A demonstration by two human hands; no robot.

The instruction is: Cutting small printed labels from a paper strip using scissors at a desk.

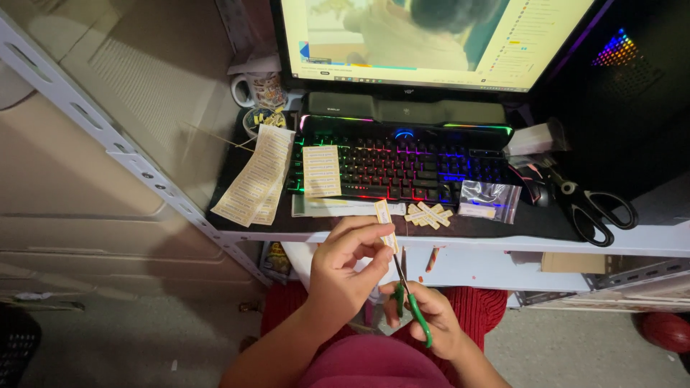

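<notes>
My left hand pinches a narrow tan paper strip, held upright just in front of the desk edge. Below it my right hand grips small green-handled scissors, their blades pointing up at the strip's lower end. A small heap of cut tan paper pieces lies on the desk in front of the backlit rainbow keyboard.
Long tan label sheets hang over the desk's left edge and another sheet rests on the keyboard. Black scissors, a clear plastic bag, a mug and a monitor share the desk. A white metal shelf rail runs at left.
</notes>
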